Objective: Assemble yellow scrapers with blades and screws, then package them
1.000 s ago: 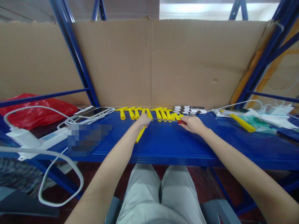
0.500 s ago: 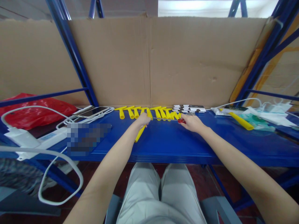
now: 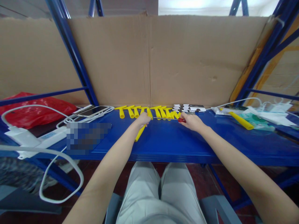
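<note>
My left hand is closed around a yellow T-shaped plastic piece, its tube end sticking out below the fingers toward the front edge. In my right hand is the red handle of a screwdriver. The thin metal shaft runs level to the left and meets the yellow piece at my left hand; whether its tip is inside cannot be made out. Behind my hands, several more yellow T-shaped pieces stand in a row along the cardboard.
The blue table is backed by a cardboard sheet. White-and-black packets lie behind my right hand. To the left are a phone, white cables, a power strip and a red bag. Another yellow tube rests among wrappers at right.
Both hands keep nearly the same place and grip. The red handle looks slightly turned in my right hand; the view has shifted a little.
</note>
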Tool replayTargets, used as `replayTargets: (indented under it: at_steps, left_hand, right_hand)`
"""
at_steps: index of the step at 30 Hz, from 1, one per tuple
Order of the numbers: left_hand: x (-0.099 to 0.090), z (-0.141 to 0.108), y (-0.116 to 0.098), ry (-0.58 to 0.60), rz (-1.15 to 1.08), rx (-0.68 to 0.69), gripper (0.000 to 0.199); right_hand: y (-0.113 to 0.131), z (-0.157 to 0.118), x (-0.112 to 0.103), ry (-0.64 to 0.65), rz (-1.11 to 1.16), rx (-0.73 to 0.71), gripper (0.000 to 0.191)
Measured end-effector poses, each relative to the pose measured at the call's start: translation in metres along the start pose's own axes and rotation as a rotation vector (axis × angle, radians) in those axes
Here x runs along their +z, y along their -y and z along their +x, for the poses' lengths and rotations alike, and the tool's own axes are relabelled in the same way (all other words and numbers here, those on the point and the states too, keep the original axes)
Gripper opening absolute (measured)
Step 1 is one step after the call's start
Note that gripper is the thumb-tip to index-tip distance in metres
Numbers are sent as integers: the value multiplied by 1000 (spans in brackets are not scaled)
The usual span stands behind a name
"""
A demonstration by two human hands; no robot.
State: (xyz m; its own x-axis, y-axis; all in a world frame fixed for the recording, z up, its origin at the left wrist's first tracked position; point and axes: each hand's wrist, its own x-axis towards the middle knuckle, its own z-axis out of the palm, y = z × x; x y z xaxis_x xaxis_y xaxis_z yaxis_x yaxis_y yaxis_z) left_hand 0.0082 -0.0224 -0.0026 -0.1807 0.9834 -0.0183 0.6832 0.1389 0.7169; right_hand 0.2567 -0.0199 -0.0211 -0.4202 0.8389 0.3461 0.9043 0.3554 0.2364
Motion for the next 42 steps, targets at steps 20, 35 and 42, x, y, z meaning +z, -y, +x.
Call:
replayTargets:
  at_steps: [20, 35, 42]
  left_hand:
    - [0, 1, 0, -14, -7, 7, 11]
    - [0, 2, 1, -9, -9, -10, 13]
    - [-1, 0, 0, -7, 13, 1, 18]
  right_hand:
    - [1, -1, -3, -28, 19, 15, 22]
    - [-1, -1, -2, -16, 10, -18, 28]
    - [-4, -3, -5, -40, 29, -74, 22]
